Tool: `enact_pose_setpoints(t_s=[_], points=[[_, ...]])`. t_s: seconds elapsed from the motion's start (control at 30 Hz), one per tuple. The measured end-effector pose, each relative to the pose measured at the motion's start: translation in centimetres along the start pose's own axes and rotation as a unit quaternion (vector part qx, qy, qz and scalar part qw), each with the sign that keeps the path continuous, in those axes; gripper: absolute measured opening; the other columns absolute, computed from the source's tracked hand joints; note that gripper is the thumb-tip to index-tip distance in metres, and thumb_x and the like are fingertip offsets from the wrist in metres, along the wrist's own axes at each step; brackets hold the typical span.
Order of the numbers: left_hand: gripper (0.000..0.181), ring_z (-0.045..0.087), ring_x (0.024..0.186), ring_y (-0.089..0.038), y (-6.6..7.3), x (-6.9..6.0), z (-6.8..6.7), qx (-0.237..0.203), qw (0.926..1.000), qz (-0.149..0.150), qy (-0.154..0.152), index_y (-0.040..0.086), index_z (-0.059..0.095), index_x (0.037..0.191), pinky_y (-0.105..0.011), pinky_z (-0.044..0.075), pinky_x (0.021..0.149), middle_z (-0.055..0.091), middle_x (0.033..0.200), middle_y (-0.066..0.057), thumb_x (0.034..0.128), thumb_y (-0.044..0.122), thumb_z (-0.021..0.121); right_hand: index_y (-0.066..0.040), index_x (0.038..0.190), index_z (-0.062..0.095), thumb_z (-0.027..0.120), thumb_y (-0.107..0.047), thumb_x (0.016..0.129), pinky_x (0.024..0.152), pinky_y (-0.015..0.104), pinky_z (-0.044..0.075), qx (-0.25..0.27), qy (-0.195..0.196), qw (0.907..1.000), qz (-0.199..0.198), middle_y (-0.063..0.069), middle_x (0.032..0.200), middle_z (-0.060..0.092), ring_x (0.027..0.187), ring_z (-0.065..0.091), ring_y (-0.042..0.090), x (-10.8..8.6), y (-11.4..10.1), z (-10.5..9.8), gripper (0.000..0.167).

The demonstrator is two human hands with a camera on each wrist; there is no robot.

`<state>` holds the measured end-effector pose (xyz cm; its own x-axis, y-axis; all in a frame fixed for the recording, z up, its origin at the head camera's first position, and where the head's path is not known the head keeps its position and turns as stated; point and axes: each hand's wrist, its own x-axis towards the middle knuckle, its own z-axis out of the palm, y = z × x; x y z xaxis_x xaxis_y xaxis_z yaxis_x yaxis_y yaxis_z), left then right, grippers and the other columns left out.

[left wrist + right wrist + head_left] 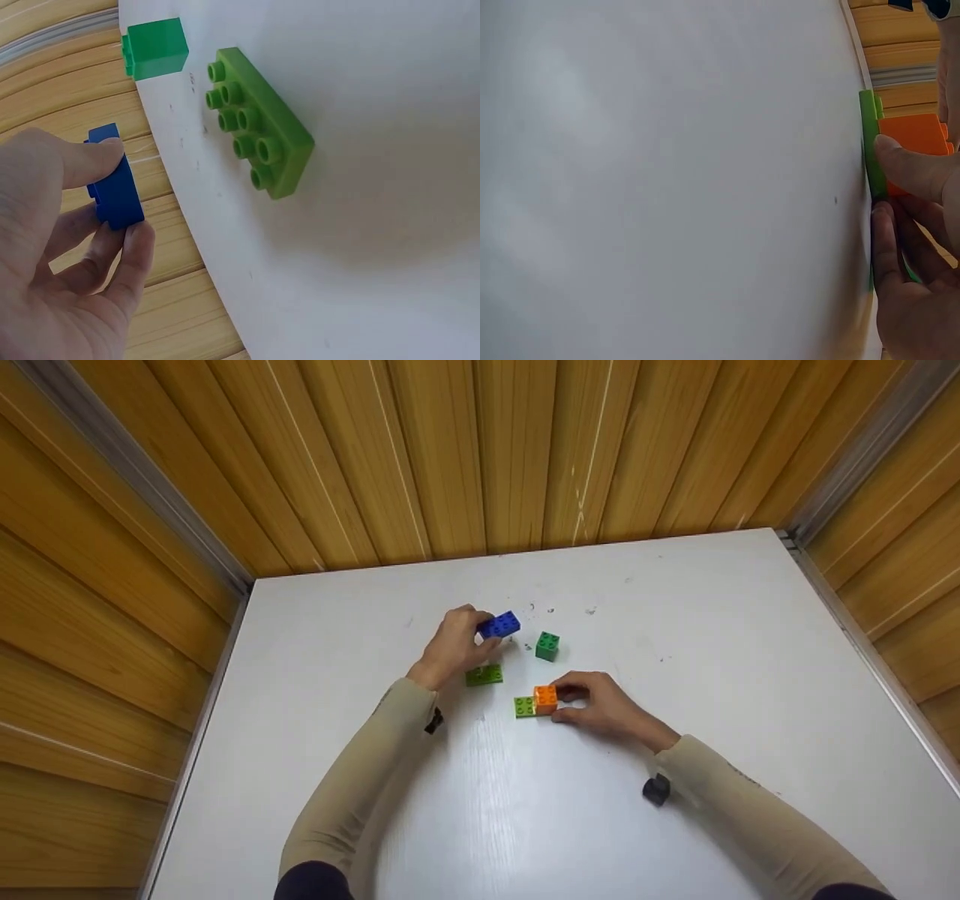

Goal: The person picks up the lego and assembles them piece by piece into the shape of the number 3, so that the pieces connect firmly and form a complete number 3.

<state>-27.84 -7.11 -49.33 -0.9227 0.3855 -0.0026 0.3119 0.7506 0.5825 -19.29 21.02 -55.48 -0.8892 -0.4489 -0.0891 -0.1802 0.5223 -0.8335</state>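
Between thumb and fingers, my left hand (pixel 454 639) pinches a blue toy brick (pixel 501 625), which also shows in the left wrist view (pixel 118 180). A flat light-green brick (pixel 484 675) lies on the table just below that hand, its studs facing up. To the right, my right hand (pixel 600 703) grips an orange brick (pixel 545 699) at its right end. That orange brick sits on the right part of another flat light-green brick (pixel 524 706), leaving its left studs bare. In the right wrist view the thumb presses the side of the orange brick (pixel 913 135).
A darker green square brick (pixel 547 646) stands on the white table (pixel 337 660) between the two hands, a little farther back. Wood-look panels (pixel 450 457) wall the table at the back and both sides. Small dark marks dot the tabletop near the bricks.
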Motion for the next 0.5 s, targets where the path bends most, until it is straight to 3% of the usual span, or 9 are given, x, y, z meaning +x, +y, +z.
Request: enact_pose_setpoints(t_s=[0.23, 0.5], points=[[0.045, 0.069, 0.111, -0.032, 0.3, -1.0, -0.6, 0.003, 0.9993, 0.038, -0.003, 0.001, 0.07, 0.137, -0.038, 0.06, 0.1, 0.07, 0.122, -0.014, 0.1004, 0.026, 0.077, -0.01, 0.13, 0.073, 0.091, -0.025, 0.088, 0.102, 0.044, 0.058, 0.0, 0.0, 1.0, 0.003, 0.004, 0.122, 0.076, 0.109, 0.071, 0.022, 0.0, -0.1, 0.0, 0.048], [0.047, 0.07, 0.111, -0.032, 0.8, -2.0, -0.8, -0.001, 0.9983, 0.054, -0.021, 0.003, 0.071, 0.138, -0.036, 0.06, 0.1, 0.07, 0.12, -0.013, 0.0999, 0.03, 0.078, -0.008, 0.13, 0.075, 0.088, -0.019, 0.09, 0.102, 0.038, 0.059, 0.001, -0.003, 0.9999, -0.012, 0.006, 0.123, 0.077, 0.109, 0.072, 0.022, 0.1, -0.1, 0.0, 0.044]])
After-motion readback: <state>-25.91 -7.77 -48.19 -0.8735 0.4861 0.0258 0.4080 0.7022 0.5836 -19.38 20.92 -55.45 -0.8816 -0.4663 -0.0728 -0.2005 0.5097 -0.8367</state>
